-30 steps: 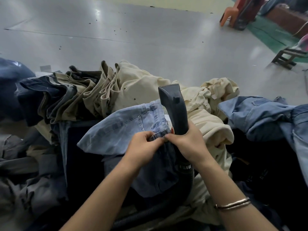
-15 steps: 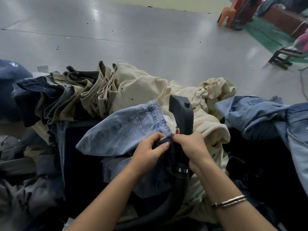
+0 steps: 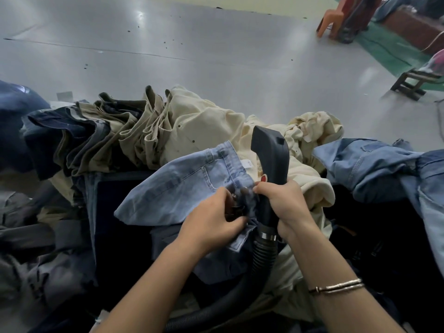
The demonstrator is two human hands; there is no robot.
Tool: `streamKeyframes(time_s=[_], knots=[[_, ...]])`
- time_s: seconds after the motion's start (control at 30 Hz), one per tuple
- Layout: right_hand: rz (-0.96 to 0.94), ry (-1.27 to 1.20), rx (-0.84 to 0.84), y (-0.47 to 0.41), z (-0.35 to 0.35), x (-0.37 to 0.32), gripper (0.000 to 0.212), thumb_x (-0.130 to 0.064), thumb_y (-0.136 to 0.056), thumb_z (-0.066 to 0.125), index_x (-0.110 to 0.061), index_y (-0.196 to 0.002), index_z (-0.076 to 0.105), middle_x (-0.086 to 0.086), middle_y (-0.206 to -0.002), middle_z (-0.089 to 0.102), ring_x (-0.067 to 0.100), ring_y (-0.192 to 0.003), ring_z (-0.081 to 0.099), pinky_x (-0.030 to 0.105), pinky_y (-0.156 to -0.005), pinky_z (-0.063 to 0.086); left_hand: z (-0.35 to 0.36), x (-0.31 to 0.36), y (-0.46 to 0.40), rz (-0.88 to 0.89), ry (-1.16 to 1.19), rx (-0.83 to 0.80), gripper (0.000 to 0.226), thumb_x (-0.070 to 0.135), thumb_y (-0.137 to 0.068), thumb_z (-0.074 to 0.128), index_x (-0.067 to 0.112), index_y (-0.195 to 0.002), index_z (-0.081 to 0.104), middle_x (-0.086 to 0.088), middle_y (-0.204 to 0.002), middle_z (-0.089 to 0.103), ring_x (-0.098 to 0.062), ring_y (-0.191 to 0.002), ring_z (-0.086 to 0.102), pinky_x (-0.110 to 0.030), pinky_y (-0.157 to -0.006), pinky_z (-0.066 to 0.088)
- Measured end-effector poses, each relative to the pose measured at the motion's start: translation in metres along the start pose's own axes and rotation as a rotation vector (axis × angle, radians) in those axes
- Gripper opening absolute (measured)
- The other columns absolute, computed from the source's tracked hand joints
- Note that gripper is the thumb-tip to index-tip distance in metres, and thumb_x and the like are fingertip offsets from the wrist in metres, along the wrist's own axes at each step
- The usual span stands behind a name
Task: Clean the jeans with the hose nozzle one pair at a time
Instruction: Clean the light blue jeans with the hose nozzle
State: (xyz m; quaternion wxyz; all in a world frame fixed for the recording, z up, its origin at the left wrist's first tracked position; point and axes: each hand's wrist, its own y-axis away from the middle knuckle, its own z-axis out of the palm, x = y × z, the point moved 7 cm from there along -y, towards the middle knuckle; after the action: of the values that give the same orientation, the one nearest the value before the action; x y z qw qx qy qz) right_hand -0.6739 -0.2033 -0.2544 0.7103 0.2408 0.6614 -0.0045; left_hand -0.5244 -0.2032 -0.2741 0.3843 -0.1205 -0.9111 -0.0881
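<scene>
No readable text, brand, number or sign anywhere in view.

A small white tag [image 3: 248,163] is sewn at the waistband of the light blue jeans [image 3: 182,186], just left of the black hose nozzle [image 3: 271,152]; any print on it is too small and blurred to make out. A second pale tag [image 3: 308,138] lies on the cream trousers [image 3: 206,131] behind the nozzle, and it is equally unreadable. A red spot [image 3: 263,178] shows on the nozzle's side, with no lettering that can be read.
</scene>
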Motion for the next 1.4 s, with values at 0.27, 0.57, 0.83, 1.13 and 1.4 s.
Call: streamKeyframes(time_s=[0.27, 0.57, 0.83, 1.13, 1.4], knots=[[-0.014, -0.010, -0.173, 0.012, 0.015, -0.003, 0.016, 0.013, -0.079, 0.059, -0.001, -0.080, 0.067, 0.007, -0.060, 0.061, 0.016, -0.055, 0.061, 0.023, -0.048, 0.050, 0.007, 0.001, -0.005, -0.070, -0.013, 0.098, 0.044, 0.063, -0.062, 0.055, 0.030, -0.086, 0.040, 0.011, -0.086, 0.058, -0.017, -0.083, 0.058, -0.030, -0.063, 0.039], [-0.065, 0.043, -0.182, 0.008, 0.009, -0.007, 0.014, 0.014, -0.078, 0.059, 0.003, -0.082, 0.066, 0.011, -0.072, 0.064, 0.022, -0.070, 0.061, 0.030, -0.063, 0.052, 0.026, -0.011, -0.012, -0.374, 0.989, -0.183, 0.013, 0.015, -0.070, 0.057, 0.015, -0.084, 0.057, -0.001, -0.070, 0.064, -0.012, -0.061, 0.059, -0.022, -0.053, 0.045], [-0.042, -0.004, -0.321, 0.013, 0.010, -0.009, 0.025, 0.016, -0.081, 0.053, -0.007, -0.086, 0.064, 0.010, -0.085, 0.073, 0.021, -0.078, 0.071, 0.032, -0.068, 0.058, 0.005, -0.013, -0.017, -0.225, 0.736, -0.002, 0.014, -0.004, -0.086, 0.053, 0.004, -0.092, 0.063, -0.014, -0.086, 0.065, -0.021, -0.078, 0.058, -0.029, -0.069, 0.047], [-0.283, -0.118, -0.194, 0.015, -0.019, -0.033, 0.030, 0.006, -0.072, 0.062, -0.005, -0.100, 0.061, 0.004, -0.098, 0.075, 0.021, -0.089, 0.072, 0.024, -0.068, 0.056, -0.056, -0.016, -0.018, -0.221, 1.618, 0.185, 0.032, 0.015, -0.069, 0.057, 0.008, -0.039, 0.061, 0.002, -0.044, 0.059, -0.006, -0.043, 0.060, -0.012, -0.048, 0.048], [-0.217, 0.096, -0.204, 0.009, -0.020, 0.000, 0.031, 0.018, -0.081, 0.056, -0.009, -0.091, 0.068, 0.002, -0.089, 0.076, 0.015, -0.080, 0.073, 0.021, -0.068, 0.056, -0.023, -0.052, -0.008, -0.389, 1.772, 0.189, 0.060, 0.048, -0.100, 0.032, -0.006, -0.118, 0.053, -0.023, -0.108, 0.063, -0.016, -0.098, 0.067, -0.026, -0.091, 0.049]])
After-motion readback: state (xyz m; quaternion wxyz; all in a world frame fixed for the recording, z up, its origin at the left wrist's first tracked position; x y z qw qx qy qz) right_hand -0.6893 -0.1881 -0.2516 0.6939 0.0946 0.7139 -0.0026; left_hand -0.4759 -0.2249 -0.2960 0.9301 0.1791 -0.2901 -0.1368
